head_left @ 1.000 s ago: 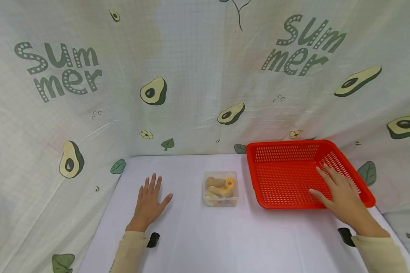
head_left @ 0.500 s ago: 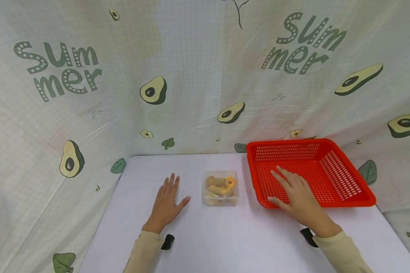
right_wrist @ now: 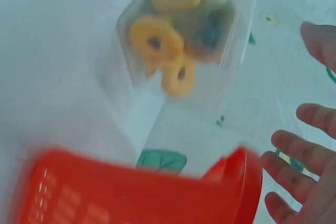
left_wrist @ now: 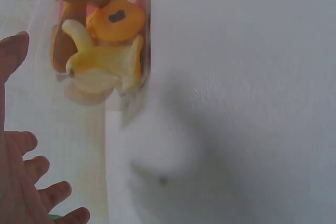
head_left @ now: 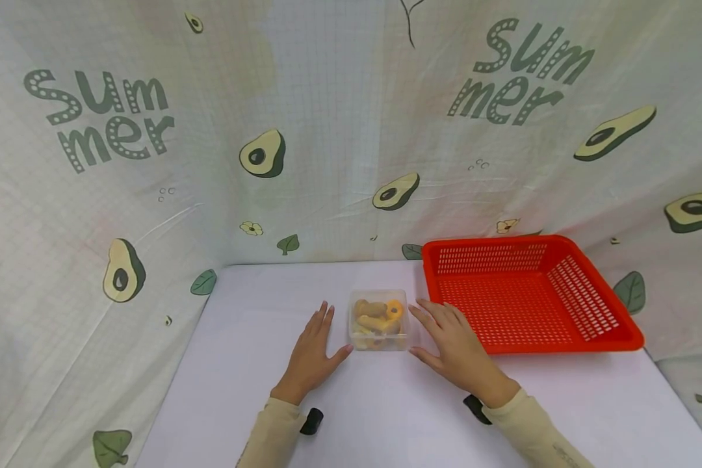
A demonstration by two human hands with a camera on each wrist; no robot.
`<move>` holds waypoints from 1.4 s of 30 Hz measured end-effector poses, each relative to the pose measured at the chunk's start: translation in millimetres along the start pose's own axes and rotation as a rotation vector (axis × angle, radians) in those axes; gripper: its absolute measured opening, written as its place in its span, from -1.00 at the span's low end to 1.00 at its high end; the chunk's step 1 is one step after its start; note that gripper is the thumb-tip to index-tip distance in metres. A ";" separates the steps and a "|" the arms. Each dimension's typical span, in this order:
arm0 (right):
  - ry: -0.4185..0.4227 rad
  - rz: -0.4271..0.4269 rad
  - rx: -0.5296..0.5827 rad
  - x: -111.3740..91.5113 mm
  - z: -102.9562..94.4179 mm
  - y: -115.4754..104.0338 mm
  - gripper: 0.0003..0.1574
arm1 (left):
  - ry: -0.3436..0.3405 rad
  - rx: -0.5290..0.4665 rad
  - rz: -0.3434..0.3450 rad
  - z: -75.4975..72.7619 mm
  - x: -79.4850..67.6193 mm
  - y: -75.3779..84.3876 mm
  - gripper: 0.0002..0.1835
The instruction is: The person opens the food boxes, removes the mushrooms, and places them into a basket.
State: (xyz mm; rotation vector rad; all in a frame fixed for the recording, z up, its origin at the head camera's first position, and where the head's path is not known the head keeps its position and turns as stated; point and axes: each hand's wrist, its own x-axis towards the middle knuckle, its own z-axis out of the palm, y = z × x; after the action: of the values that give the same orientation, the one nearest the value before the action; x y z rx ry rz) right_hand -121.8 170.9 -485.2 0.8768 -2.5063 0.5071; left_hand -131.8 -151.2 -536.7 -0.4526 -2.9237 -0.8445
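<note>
A small clear plastic box (head_left: 379, 296) stands on the white table, holding several yellow, orange and brown pieces (head_left: 372, 320) that look like mushrooms. Dark spots show on some of the orange pieces (right_wrist: 156, 43) in the right wrist view. My left hand (head_left: 310, 361) is just left of the box, fingers spread, thumb tip right at its front left corner. On the other side, my right hand (head_left: 457, 348) has its fingertips close to the box's right wall, fingers relaxed and apart. Neither hand grips anything.
A red plastic basket (head_left: 520, 292) with slotted walls stands right of the box, and my right hand overlaps its front left corner in the head view. Behind the white table (head_left: 257, 292) hangs a printed cloth (head_left: 327, 130).
Both hands have come inward to the box: the left moved right, and the right moved left from over the red basket. The box and the basket have stayed in place.
</note>
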 end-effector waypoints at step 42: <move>0.078 0.163 0.145 34.3 69.0 -44.7 -0.25 | 0.097 -0.641 -0.118 49.4 10.8 29.1 -0.13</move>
State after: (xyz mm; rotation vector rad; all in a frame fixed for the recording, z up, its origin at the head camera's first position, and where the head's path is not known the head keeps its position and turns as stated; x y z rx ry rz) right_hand -135.9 88.9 -516.9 0.6930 -2.5058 0.7698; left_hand -132.5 -98.6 -562.0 -0.2530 -2.5521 -1.7668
